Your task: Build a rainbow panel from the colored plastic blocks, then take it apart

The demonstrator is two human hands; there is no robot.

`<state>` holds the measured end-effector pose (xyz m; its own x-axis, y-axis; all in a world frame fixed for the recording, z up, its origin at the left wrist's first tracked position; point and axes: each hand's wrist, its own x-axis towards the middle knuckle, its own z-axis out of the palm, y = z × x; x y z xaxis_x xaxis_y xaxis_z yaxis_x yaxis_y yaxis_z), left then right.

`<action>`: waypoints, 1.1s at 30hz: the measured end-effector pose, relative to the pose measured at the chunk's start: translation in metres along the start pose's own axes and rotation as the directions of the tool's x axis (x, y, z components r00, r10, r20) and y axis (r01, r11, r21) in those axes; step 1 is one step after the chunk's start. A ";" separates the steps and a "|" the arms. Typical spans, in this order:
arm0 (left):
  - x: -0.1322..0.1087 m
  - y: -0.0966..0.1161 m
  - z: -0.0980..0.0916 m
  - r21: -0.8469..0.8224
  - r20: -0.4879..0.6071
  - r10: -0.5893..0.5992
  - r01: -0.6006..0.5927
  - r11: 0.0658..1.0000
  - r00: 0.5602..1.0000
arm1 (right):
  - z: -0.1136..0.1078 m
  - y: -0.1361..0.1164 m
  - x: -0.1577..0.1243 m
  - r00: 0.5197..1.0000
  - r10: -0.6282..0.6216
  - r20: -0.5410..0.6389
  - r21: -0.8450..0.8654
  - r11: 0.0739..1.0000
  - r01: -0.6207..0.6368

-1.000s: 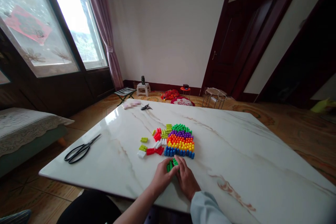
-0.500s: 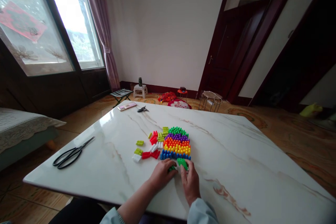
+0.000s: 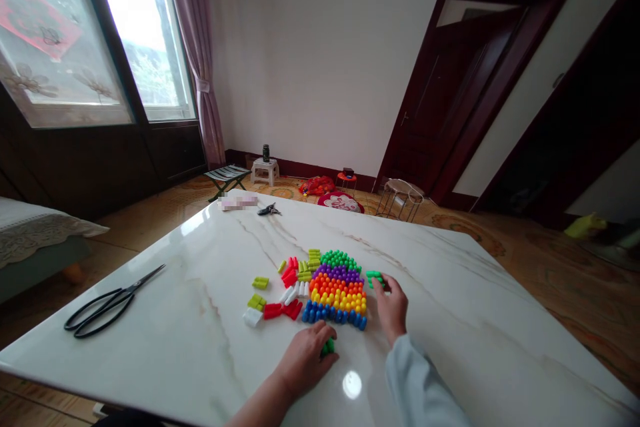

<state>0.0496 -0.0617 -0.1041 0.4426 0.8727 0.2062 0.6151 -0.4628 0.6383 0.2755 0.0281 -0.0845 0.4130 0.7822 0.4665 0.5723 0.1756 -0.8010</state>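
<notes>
Clock centred on the coloured rows; 12 is the far side from the person.

Worktop (image 3: 450, 320): white, glossy, brown-veined.

Rows of rounded pieces, set side by side, far to near: green row (image 3: 341, 260), purple row (image 3: 344, 273), orange row (image 3: 338, 287), yellow row (image 3: 338, 300), blue row (image 3: 334, 313).

Right hand (image 3: 393, 307), pale sleeve: at 3 o'clock. Thumb and fingers pinch a small set of green tubes (image 3: 374, 277), just beside the rows.

Left hand (image 3: 306, 355): at 6 o'clock, low on the worktop. Fingers curled round green pieces (image 3: 328, 347), partly hidden by the hand.

Loose pieces, 9 to 10 o'clock: red tubes (image 3: 273, 311), white tubes (image 3: 253, 317), lime tubes (image 3: 261, 282), lying in small groups; further ones of these colours lie nearer the rows or against them.

Scissors (image 3: 123, 299): black, large-looped, well out at 9 o'clock, blades angled toward 12.

Pliers (image 3: 269, 209): dark-handled, 11 o'clock, near the far edge.

Flat pinkish item (image 3: 239, 201): left of the pliers, surface blurred, any print unreadable.

Dark container (image 3: 266, 153): on a white stool (image 3: 265, 172), 11 o'clock, beyond the worktop; label too small to read.

Red sheet (image 3: 37, 13): on the window glass, 10 o'clock; dark marking, not legible.
</notes>
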 end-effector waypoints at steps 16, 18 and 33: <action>0.000 0.000 0.002 0.025 0.045 -0.023 0.022 0.999 0.999 | 0.076 0.008 0.104 0.901 0.031 0.432 -0.387 0.909 0.154; 0.001 0.000 0.002 0.020 0.047 -0.019 0.018 1.000 0.999 | 0.076 0.008 0.104 0.895 0.016 0.446 -0.386 0.906 0.176; 0.001 0.001 -0.002 -0.002 0.005 0.020 -0.020 1.000 1.000 | 0.046 -0.017 0.063 0.960 -0.135 0.244 -0.216 0.958 0.190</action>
<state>0.0494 -0.0612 -0.1016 0.4582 0.8625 0.2149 0.6048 -0.4797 0.6357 0.2595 0.1014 -0.0588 0.1459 0.8733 0.4648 0.7795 0.1878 -0.5976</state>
